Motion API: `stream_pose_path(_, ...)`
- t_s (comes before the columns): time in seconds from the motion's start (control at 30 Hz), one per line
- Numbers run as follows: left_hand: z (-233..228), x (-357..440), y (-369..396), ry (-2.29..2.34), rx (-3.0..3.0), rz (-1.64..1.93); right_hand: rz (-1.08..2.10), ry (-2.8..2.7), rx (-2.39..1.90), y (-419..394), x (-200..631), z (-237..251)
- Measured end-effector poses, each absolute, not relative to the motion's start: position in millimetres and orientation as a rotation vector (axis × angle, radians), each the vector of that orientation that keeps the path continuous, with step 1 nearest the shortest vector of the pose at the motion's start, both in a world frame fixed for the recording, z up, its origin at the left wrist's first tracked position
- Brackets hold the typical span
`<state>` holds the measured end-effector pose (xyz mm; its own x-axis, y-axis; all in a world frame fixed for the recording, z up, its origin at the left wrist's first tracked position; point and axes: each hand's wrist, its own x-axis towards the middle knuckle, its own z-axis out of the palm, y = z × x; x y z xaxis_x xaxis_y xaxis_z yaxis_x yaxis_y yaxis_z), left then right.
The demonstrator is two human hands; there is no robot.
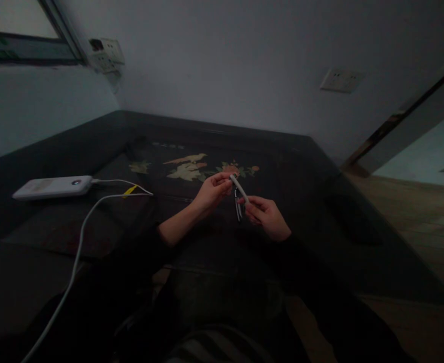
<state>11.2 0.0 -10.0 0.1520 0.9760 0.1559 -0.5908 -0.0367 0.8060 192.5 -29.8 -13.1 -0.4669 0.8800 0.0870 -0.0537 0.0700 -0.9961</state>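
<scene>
- The left hand (213, 190) pinches the upper end of a short, pale grey, rod-like piece (240, 189), held up in the air above the dark lacquered counter (305, 166) with its painted bird-and-flower inlay.
- The right hand (266, 214) is closed round the lower end of the same piece, from which a thin dark two-pronged part (238, 207) hangs down (the dim light hides what it is).
- Judged from this, the step in hand is a two-handed working of the small piece; the next move calls for a steady pinch and fine finger control.
- Well apart on the left lie a white slab-shaped power bank (52, 186) and its white cable (78, 242).
</scene>
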Motion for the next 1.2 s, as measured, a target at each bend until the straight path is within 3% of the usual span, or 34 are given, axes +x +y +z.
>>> stream_pose_path(0.17,-9.4,11.2,-1.2,0.569,0.901,1.372,1.546,-1.513,-0.833,-27.6,193.0,-15.9)
stream_pose_path(0.6,-10.1,10.5,-2.3,0.601,0.908,1.361,1.144,-1.608,-1.028,-25.3,192.5,-12.4)
stream_pose_path(0.8,-9.2,10.1,-1.4,0.612,0.916,1.364,1.241,-1.65,-0.967,-29.6,192.1,-11.3)
stream_pose_path(1.03,-7.7,12.2,-2.6,0.575,0.906,1.37,1.58,-1.533,-0.806,-29.9,192.0,-13.5)
stream_pose_path(1.2,-9.0,11.5,-2.8,0.592,0.912,1.364,1.463,-1.528,-0.868,-26.0,191.3,-15.0)
